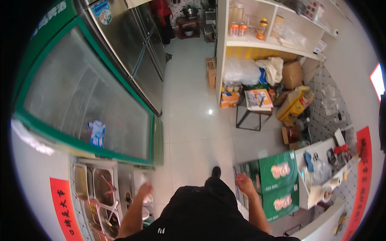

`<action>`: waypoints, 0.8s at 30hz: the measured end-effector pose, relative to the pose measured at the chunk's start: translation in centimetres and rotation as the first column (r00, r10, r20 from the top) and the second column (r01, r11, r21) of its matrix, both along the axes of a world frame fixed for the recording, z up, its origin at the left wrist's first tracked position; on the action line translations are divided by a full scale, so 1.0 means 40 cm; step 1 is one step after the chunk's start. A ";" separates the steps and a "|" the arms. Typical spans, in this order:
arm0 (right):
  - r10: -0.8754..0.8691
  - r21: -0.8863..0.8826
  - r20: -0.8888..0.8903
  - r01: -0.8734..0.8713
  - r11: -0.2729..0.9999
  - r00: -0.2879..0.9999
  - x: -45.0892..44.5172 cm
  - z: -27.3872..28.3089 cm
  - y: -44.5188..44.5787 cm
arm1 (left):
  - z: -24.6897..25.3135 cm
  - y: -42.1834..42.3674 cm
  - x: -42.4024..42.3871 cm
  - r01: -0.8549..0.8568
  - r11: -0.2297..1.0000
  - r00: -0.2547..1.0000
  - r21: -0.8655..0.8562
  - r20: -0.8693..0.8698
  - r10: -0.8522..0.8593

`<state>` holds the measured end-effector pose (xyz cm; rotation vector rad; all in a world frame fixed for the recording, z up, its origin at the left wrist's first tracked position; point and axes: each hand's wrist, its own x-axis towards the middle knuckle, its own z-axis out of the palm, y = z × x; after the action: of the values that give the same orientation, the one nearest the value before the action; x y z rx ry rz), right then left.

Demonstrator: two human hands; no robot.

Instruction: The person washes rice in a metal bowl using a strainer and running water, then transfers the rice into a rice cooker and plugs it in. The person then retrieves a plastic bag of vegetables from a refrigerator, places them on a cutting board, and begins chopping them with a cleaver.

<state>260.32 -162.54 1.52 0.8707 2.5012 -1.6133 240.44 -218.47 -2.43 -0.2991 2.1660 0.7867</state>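
Observation:
My left hand [146,191] hangs at my side, just right of a steel counter with metal food pans [103,186] that hold serving utensils. It looks empty; its fingers are blurred and partly curled. On the other side, my right hand [243,182] hangs with loosely bent fingers beside stacked green cartons [276,171]. Nothing shows in it, and whether it touches the stack cannot be told. One black shoe [216,171] is on the tiled floor [193,126] between the hands.
A green-framed glass-door fridge [87,90] and a steel refrigerator [120,36] line the left. On the right are a shelf unit [222,60], a stool [256,120] bearing papers, boxes and a cluttered counter [303,192]. A person in red [161,13] stands at the far end near a pot [190,11].

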 end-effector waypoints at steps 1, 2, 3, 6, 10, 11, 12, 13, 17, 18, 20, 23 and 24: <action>0.025 0.020 -0.046 -0.024 1.000 0.999 -0.130 0.046 0.024 | -0.010 -0.005 0.019 -0.062 0.998 0.995 -0.028 0.077 0.064; 0.068 0.056 -0.079 -0.063 0.996 0.995 -0.284 0.151 0.044 | -0.019 -0.002 0.047 -0.127 0.990 0.979 -0.060 0.151 0.135; 0.120 0.061 -0.119 -0.113 0.992 0.986 -0.416 0.183 0.087 | -0.041 0.013 0.063 -0.175 0.980 0.956 -0.089 0.223 0.191; 0.225 -0.051 -0.224 -0.242 0.969 0.948 -0.801 0.298 0.175 | -0.198 -0.043 0.116 -0.455 0.878 0.743 -0.148 0.481 0.466; 0.338 0.139 -0.122 -0.321 0.937 0.933 -1.202 0.267 0.298 | -0.279 -0.019 0.005 0.322 0.945 0.834 -0.053 0.488 -0.257; 0.334 0.150 -0.044 -0.324 0.934 0.942 -1.276 0.227 0.322 | -0.289 -0.027 -0.062 0.937 0.349 0.349 -0.025 0.153 -0.925; 0.314 0.161 0.035 -0.316 0.935 0.949 -1.334 0.196 0.344 | -0.306 0.000 -0.147 0.599 0.782 0.798 0.175 -0.043 -0.602; 0.290 0.173 0.107 -0.305 0.937 0.951 -1.388 0.157 0.369 | -0.314 0.029 -0.238 0.212 0.822 0.975 0.528 -0.168 -0.143; 0.327 0.305 0.361 -0.441 0.844 0.874 -1.420 -0.112 0.507 | -0.370 0.253 -0.919 -0.432 0.901 0.823 0.025 0.420 0.383; 0.270 0.154 0.421 -0.362 0.920 0.866 -1.427 -0.152 0.526 | -0.349 0.272 -1.090 -0.269 0.961 0.909 0.064 0.347 0.231; 0.132 -0.063 0.531 -0.116 0.991 0.837 -1.504 -0.168 0.527 | -0.207 0.368 -1.428 -0.650 0.680 0.759 0.338 0.332 0.560; -0.052 -0.168 0.671 0.220 0.961 0.739 -1.603 -0.177 0.535 | 0.002 0.551 -1.887 -0.373 0.838 0.914 0.398 0.001 0.407; -0.059 -0.176 0.699 0.251 0.952 0.713 -1.635 -0.194 0.537 | 0.039 0.587 -2.010 -0.327 0.855 0.927 0.403 -0.039 0.373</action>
<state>194.92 -141.05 -6.26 1.3607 1.6913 -1.2670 160.05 -195.00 -0.86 -0.4571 2.0233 1.4538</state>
